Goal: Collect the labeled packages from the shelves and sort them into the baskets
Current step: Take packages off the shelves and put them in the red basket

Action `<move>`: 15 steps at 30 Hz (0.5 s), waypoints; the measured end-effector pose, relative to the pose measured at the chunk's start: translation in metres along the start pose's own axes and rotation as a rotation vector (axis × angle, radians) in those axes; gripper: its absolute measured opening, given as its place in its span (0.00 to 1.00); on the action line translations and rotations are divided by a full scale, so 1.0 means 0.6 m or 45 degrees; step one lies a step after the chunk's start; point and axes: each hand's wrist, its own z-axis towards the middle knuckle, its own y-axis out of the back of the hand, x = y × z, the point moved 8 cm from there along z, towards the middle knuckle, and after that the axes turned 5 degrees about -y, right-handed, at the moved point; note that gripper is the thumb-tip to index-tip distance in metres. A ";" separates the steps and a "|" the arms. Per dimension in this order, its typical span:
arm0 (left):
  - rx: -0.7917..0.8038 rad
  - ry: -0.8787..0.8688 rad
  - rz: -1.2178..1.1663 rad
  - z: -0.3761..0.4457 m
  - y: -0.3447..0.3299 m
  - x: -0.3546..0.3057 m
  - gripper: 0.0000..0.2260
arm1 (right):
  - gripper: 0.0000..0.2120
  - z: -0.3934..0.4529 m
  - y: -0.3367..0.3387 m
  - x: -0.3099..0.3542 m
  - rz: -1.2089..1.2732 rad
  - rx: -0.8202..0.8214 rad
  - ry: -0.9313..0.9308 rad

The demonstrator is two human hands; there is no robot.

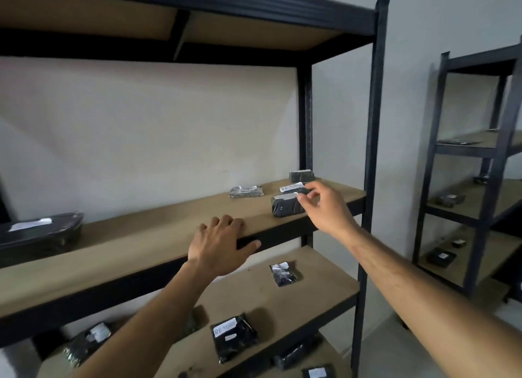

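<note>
far-left package: big dark flat package [39, 231] with a white label, sitting at the left edge of the frame on the middle shelf board [135, 242].
lower-left package: crinkly dark package [84, 343] on a board down in the bottom left, half behind my forearm.
my left hand: left hand [219, 243] is laid flat on the front edge of the middle board, centre of the frame. Fingers straight on the wood, thumb hooked over the dark rail. Holding nothing.
lower-centre packages: labelled black package [233, 335] low in the frame, plus a small one [284, 273] just above it on the next board [310, 295].
silver package: foil-looking package [246, 192] with a label, near the back of the middle board, right of centre.
my right hand: right hand [324, 208] is up at the right end of the middle board, fingers curled. Fingertips are on the near dark package [285, 206], pinching at its label end, though it sits on the wood, not lifted.
behind it: two more dark packages, one with a label [292, 187] and one by the post [301, 175].
far right: second shelving unit [480, 166] holding a few small dark packages, too blurry to read.
</note>
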 end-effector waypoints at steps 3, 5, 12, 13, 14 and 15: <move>-0.066 0.090 0.082 0.007 -0.006 -0.009 0.34 | 0.24 0.061 -0.021 -0.027 0.033 0.143 -0.057; -0.115 0.143 0.116 0.009 -0.003 -0.010 0.35 | 0.26 0.093 -0.049 -0.047 0.019 0.329 -0.102; -0.235 0.187 0.194 0.000 0.010 -0.019 0.33 | 0.17 0.135 -0.109 -0.070 0.200 0.763 -0.092; -0.236 0.190 0.201 0.000 0.012 -0.020 0.33 | 0.15 0.138 -0.110 -0.071 0.214 0.780 -0.086; -0.238 0.195 0.204 -0.001 0.014 -0.021 0.33 | 0.14 0.142 -0.113 -0.074 0.243 0.790 -0.084; -0.244 0.199 0.202 -0.001 0.016 -0.021 0.32 | 0.14 0.144 -0.115 -0.076 0.280 0.791 -0.085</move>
